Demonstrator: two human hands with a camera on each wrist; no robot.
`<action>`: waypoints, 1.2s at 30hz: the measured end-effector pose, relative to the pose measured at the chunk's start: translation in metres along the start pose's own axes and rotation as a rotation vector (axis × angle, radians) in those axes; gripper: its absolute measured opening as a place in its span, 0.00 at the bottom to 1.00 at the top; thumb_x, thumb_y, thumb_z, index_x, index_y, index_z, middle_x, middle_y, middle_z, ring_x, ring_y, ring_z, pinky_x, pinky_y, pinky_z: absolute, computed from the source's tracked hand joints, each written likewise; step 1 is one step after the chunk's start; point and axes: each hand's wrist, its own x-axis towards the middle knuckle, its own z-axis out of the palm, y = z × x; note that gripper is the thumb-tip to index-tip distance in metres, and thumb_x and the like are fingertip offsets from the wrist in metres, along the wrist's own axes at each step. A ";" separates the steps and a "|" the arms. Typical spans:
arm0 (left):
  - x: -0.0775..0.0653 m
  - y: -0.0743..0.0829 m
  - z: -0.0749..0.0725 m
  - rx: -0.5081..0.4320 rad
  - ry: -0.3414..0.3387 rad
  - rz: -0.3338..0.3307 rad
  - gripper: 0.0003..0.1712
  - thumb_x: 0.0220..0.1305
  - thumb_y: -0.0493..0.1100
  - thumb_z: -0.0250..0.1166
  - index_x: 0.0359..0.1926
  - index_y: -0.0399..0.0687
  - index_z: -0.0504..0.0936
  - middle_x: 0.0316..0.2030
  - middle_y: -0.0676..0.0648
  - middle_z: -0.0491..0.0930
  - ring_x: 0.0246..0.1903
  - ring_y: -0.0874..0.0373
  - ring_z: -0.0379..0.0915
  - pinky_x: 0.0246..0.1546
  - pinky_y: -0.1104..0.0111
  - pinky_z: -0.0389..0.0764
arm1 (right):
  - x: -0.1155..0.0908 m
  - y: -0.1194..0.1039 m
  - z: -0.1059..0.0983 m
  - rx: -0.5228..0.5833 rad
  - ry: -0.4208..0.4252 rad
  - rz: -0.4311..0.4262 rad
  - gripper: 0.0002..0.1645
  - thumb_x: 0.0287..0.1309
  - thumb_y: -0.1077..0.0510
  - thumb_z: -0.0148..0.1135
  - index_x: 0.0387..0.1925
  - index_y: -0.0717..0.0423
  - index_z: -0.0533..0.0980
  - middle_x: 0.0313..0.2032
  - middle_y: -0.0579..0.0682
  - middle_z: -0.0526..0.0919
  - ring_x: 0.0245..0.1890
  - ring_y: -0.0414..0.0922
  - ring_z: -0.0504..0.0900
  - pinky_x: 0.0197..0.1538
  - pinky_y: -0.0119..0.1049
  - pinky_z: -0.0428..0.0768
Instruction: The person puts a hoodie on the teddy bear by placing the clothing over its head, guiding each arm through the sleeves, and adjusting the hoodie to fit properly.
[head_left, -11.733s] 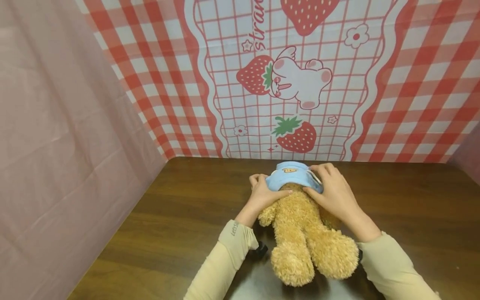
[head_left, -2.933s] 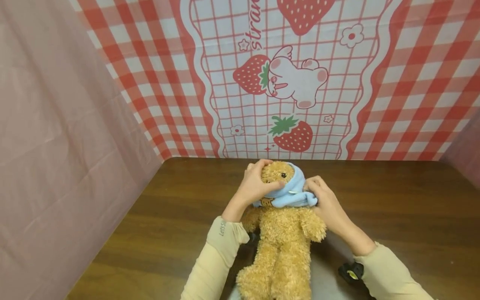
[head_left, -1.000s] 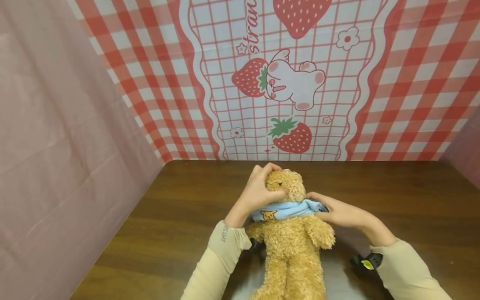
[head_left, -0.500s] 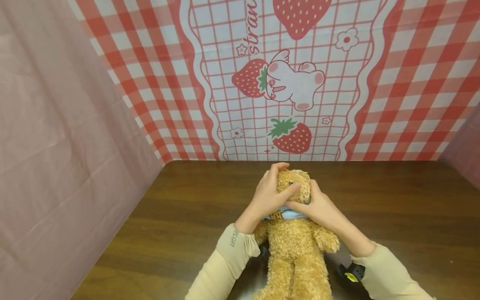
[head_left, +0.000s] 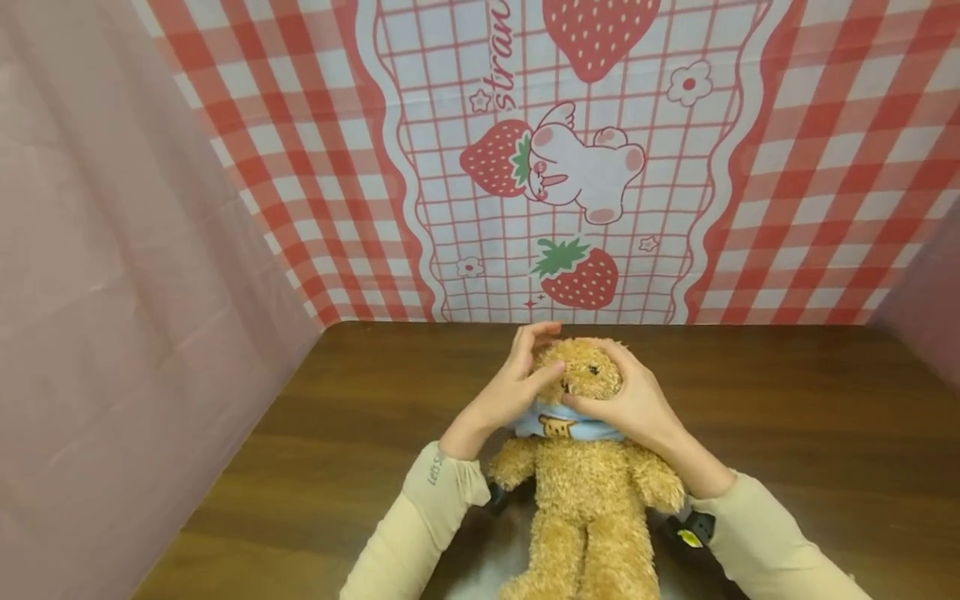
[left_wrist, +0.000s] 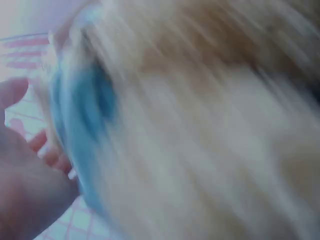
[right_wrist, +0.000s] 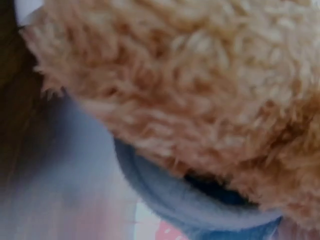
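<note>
A curly golden-brown teddy bear [head_left: 588,483] lies face up, its legs toward the near edge. Round its neck is a bunched light-blue garment [head_left: 591,430] with a small bear picture on the front. My right hand [head_left: 637,404] holds the right side of the bear's head, thumb across the muzzle and fingers by the top. At the head's left side is my left hand [head_left: 506,396], its fingers extended and loosely spread, thumb near the face. The left wrist view is blurred; there the left hand [left_wrist: 30,185] appears beside the blue garment [left_wrist: 80,110]. In the right wrist view, brown fur [right_wrist: 190,90] hides the right hand.
The bear is on a dark brown wooden table [head_left: 360,433]. Behind the table hangs a red-and-white checked cloth [head_left: 330,167] with strawberries. A pale pink curtain [head_left: 135,250] is at the left. A black wrist device [head_left: 693,529] shows by the right sleeve.
Earlier the blue garment covered the bear's head; it now sits round the neck with the face showing. The right hand has moved from the garment to the head. The left hand has loosened, shifting left.
</note>
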 end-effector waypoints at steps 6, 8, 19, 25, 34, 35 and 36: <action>-0.022 -0.001 -0.018 0.011 -0.147 -0.044 0.29 0.61 0.29 0.48 0.62 0.38 0.51 0.63 0.37 0.53 0.64 0.47 0.51 0.63 0.56 0.55 | 0.001 0.018 -0.007 0.147 -0.003 0.006 0.40 0.47 0.50 0.68 0.61 0.48 0.63 0.59 0.55 0.66 0.56 0.55 0.67 0.52 0.56 0.67; -0.026 0.000 -0.021 -0.004 -0.161 -0.028 0.32 0.54 0.27 0.49 0.61 0.36 0.53 0.62 0.37 0.55 0.63 0.46 0.54 0.62 0.57 0.58 | 0.001 0.021 -0.008 0.180 -0.008 0.016 0.40 0.49 0.53 0.66 0.63 0.52 0.60 0.61 0.58 0.64 0.58 0.56 0.65 0.54 0.57 0.65; -0.029 -0.006 -0.021 -0.143 -0.127 0.106 0.37 0.43 0.23 0.57 0.58 0.31 0.56 0.60 0.34 0.57 0.57 0.48 0.60 0.55 0.69 0.66 | -0.003 0.030 -0.011 0.426 -0.044 0.035 0.44 0.53 0.60 0.53 0.67 0.68 0.47 0.66 0.68 0.48 0.62 0.45 0.60 0.62 0.44 0.59; -0.028 -0.002 -0.014 -0.061 -0.032 0.062 0.29 0.43 0.24 0.61 0.50 0.32 0.64 0.50 0.35 0.67 0.53 0.47 0.65 0.55 0.60 0.66 | -0.006 0.030 -0.007 0.477 -0.023 0.055 0.43 0.54 0.60 0.50 0.67 0.70 0.45 0.26 0.45 0.80 0.19 0.29 0.73 0.30 0.24 0.72; -0.025 -0.001 0.002 0.126 0.250 0.009 0.11 0.43 0.26 0.58 0.31 0.35 0.69 0.27 0.41 0.73 0.28 0.63 0.65 0.33 0.73 0.66 | -0.002 0.026 -0.001 0.517 0.186 -0.069 0.29 0.54 0.69 0.54 0.58 0.55 0.66 0.34 0.31 0.80 0.29 0.29 0.77 0.35 0.23 0.74; -0.024 -0.002 0.003 0.136 0.270 0.004 0.10 0.43 0.26 0.58 0.30 0.34 0.70 0.26 0.41 0.73 0.27 0.63 0.64 0.31 0.74 0.65 | -0.001 0.025 0.000 0.529 0.210 -0.090 0.28 0.53 0.70 0.55 0.56 0.53 0.68 0.37 0.33 0.79 0.30 0.30 0.77 0.36 0.23 0.74; -0.024 -0.002 0.003 0.146 0.283 0.003 0.10 0.43 0.25 0.58 0.30 0.34 0.71 0.26 0.40 0.75 0.27 0.63 0.65 0.31 0.75 0.65 | -0.001 0.025 0.001 0.533 0.228 -0.101 0.28 0.53 0.70 0.56 0.55 0.51 0.68 0.38 0.34 0.79 0.32 0.30 0.78 0.37 0.23 0.74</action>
